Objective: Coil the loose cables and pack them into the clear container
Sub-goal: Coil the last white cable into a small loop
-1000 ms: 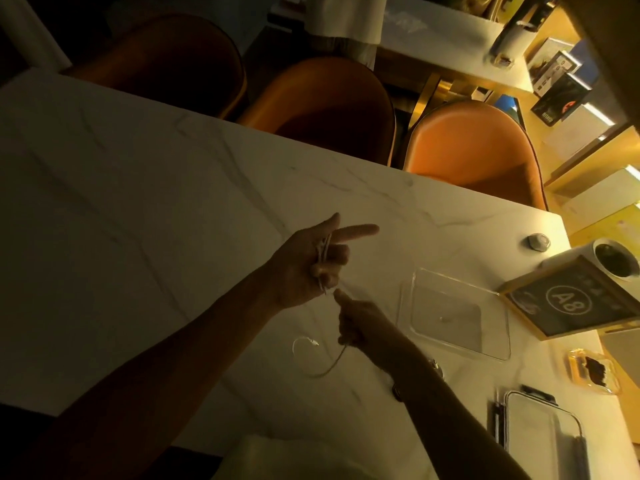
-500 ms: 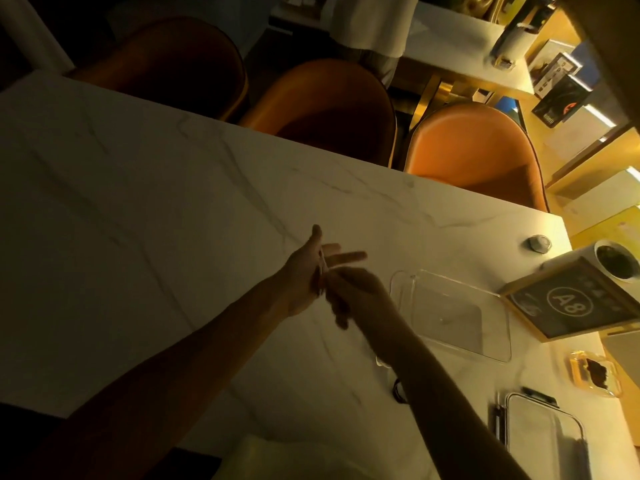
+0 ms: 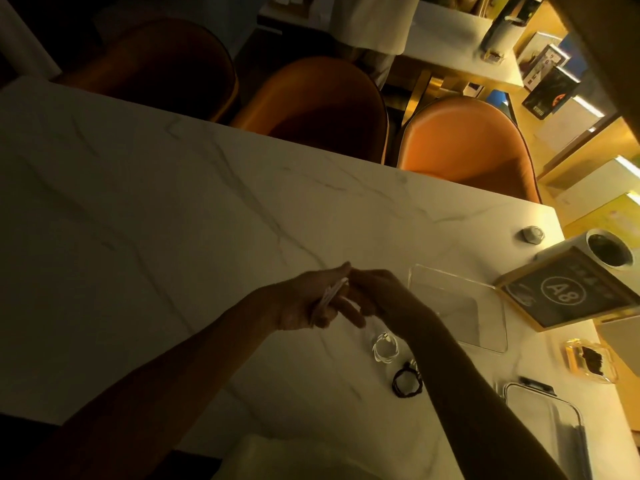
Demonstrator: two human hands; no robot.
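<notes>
Nearest, at the lower right: lidded container (image 3: pixel 547 431) lying with its latch toward the far side, probably parked until packing ends. Just left of it, black coiled cable (image 3: pixel 407 380) resting on the marble table (image 3: pixel 138 237), and beside that a white coiled cable (image 3: pixel 384 348), both set down within easy reach of the box, seemingly awaiting packing.

Above them, hands meeting over the tabletop. Left hand (image 3: pixel 308 301) serving as a spool: fingers extended, white cable (image 3: pixel 330 294) lying wound in flat loops across the palm side, pinned there. Right hand (image 3: pixel 375 294) curled against the left fingertips, apparently guiding or tucking the cable's last stretch; whether actually pinching the cable, cannot tell in this dim light.

Just beyond the right wrist, clear container (image 3: pixel 457 306) sitting open and apparently empty, close by so a finished coil can drop straight in.

Farther right, a small amber dish (image 3: pixel 588 358), then a framed sign (image 3: pixel 568 289) reading "A8" inside a circle; smaller writing around it too blurred to read. Behind it, a white cup (image 3: pixel 606 249) and a small grey knob (image 3: pixel 533 233).

Farthest, orange chairs (image 3: pixel 464 140) tucked under the table edge.
</notes>
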